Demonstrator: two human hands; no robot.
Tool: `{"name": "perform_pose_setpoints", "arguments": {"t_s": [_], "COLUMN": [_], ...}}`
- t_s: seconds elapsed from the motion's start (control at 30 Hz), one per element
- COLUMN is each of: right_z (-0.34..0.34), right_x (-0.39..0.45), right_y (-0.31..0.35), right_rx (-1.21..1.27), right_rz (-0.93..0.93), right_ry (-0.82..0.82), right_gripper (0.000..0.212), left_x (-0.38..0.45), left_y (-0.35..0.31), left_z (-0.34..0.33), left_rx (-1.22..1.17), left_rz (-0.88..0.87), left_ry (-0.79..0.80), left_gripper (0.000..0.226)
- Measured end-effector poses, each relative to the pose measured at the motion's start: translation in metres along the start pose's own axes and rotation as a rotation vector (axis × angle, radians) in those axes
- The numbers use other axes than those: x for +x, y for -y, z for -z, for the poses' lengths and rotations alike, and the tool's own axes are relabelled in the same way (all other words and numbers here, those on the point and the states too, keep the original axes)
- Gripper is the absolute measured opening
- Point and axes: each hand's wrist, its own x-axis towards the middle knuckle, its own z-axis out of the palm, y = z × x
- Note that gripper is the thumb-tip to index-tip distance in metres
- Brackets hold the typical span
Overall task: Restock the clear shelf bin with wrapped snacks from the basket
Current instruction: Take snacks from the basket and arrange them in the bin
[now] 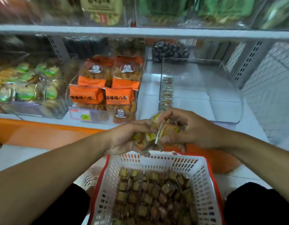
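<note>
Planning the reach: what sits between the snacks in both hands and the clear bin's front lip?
In the head view nothing stands there: only bare white shelf surface separates the held snacks from the clear bin.

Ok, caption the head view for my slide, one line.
Both hands, left hand and right hand, hold wrapped snacks above the white basket, before the nearly empty clear shelf bin.

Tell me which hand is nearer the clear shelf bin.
Right. The right hand holds wrapped snacks just below the front left corner of the clear shelf bin; the left hand grips them further left.
</note>
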Motion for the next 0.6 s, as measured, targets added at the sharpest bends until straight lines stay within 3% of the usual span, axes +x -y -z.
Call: {"name": "perform_pose_setpoints", "arguments": {"t_s": [0.1, 0.2, 0.27, 0.43, 0.6], "right_z": [0.001, 0.005, 0.011, 0.023, 0.024], "right_x": [0.006, 0.011, 0.011, 0.007, 0.004], "right_y": [0.007, 0.008, 0.007, 0.002, -0.002], "right_rx": [0.098, 0.128, 0.195, 0.156, 0.187], "right_rz": [0.069, 0.104, 0.110, 0.064, 0.005], "right_ry": [-0.103, -0.116, -0.099, -0.019, 0.109], "right_gripper": [0.041, 0.038, 0.037, 0.042, 0.047], "left_x": [-0.009, -0.009, -0.005, -0.003, -0.003], "left_y": [-0.016, -0.023, -0.030, -0.037, -0.041], "left_z": [-0.017, -0.028, -0.032, -0.030, -0.019], "left_rx": [-0.100, -0.227, -0.241, -0.177, -0.017], "left_rz": [-0.121, -0.155, -0.138, -0.099, 0.033], "left_ry": [-0.082, -0.191, -0.255, -0.258, -0.179], "left_gripper": [0.029, 0.053, 0.056, 0.042, 0.076]}}
